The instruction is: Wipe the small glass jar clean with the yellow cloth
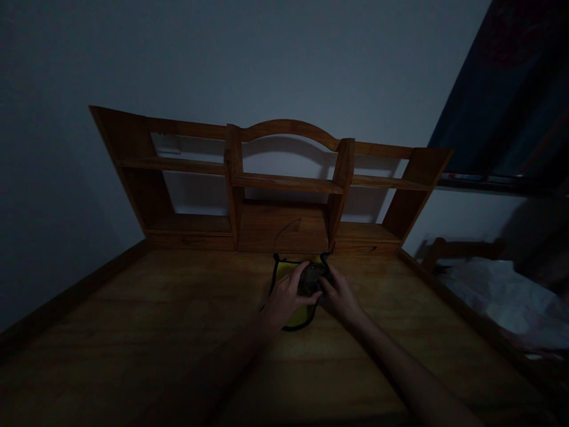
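In the dim head view, a dark rounded object [312, 277] is held between my two hands over the desk; its kind is too dark to make out. My left hand [288, 295] grips it from the left, with thumb and fingers curved around it. From the right, my right hand [341, 296] closes its fingers on the same object. Beneath lies a yellow-green piece with black edging and black corner tabs [299, 319], flat on the desk and partly covered by my hands.
The wooden desk [178, 332] has raised side edges. At its back stands a wooden shelf unit [288, 185] with several compartments, against a pale wall. To the right are a wooden chair back [464, 248] and pale, crumpled material [507, 299]. A dark window [502, 101] is at upper right.
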A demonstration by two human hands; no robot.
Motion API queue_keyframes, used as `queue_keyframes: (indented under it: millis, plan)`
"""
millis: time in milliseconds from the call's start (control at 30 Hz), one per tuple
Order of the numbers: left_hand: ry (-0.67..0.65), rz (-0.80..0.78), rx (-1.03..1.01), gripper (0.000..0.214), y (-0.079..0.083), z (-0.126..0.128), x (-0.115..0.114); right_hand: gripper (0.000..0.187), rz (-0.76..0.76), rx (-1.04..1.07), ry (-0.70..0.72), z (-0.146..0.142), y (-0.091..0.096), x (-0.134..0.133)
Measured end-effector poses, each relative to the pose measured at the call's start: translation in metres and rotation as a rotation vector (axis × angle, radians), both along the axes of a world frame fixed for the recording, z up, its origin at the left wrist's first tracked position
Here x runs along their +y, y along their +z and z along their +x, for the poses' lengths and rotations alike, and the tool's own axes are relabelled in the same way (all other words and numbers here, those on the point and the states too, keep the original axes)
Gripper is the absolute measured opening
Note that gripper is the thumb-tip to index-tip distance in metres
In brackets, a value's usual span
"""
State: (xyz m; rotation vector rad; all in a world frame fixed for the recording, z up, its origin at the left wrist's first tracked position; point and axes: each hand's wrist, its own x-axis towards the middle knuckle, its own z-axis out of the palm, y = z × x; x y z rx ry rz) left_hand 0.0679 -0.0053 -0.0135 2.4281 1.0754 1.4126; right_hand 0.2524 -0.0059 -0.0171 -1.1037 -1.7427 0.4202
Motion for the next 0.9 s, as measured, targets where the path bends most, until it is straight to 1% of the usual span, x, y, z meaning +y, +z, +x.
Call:
queue_keyframes:
  millis: [167,500,600,733,900]
  plan:
    - [-0.004,0.014,0.0,0.072,0.0,0.0,-0.002,0.029,-0.017,-0.008,-0.017,-0.002,0.008,-0.005]
    - [0.033,0.042,0.068,0.072,0.003,0.0,-0.005,0.026,-0.02,-0.08,-0.043,0.007,0.011,-0.007]
    - [0.045,0.047,0.083,0.072,0.001,-0.001,-0.004,0.022,-0.012,-0.156,-0.033,0.012,0.011,-0.007]
    - [0.031,0.069,0.082,0.069,-0.002,-0.002,-0.002,0.018,0.04,-0.29,-0.065,0.018,0.01,-0.006]
    - [-0.026,0.058,0.045,0.066,0.003,-0.003,-0.003,0.021,0.098,-0.434,-0.089,0.016,0.009,-0.007]
